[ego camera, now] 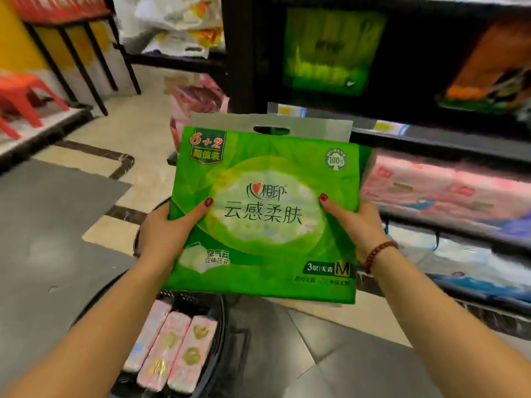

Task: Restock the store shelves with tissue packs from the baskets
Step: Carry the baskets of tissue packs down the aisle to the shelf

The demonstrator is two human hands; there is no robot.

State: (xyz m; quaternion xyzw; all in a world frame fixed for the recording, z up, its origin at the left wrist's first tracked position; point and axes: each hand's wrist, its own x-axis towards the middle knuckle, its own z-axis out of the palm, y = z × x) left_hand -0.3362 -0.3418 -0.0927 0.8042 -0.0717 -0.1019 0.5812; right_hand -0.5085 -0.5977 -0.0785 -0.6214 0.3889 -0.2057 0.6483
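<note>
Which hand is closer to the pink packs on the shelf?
The right. The right hand holds the right edge of the green pack, just beside the pink packs; the left hand holds its left edge, farther away.

You're in a shop aisle: black metal shelving (448, 143) on your right carries yellow-and-blue price labels (383, 126) on its edges and pink plastic-wrapped tissue packs (431, 186), and a black shopping basket (223, 314) sits on the beige tiled floor (138, 124).

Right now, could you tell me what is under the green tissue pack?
Below the green plastic tissue pack sits a black basket holding three pink tissue packs. The green pack covers the basket's far end, so anything there is hidden.
</note>
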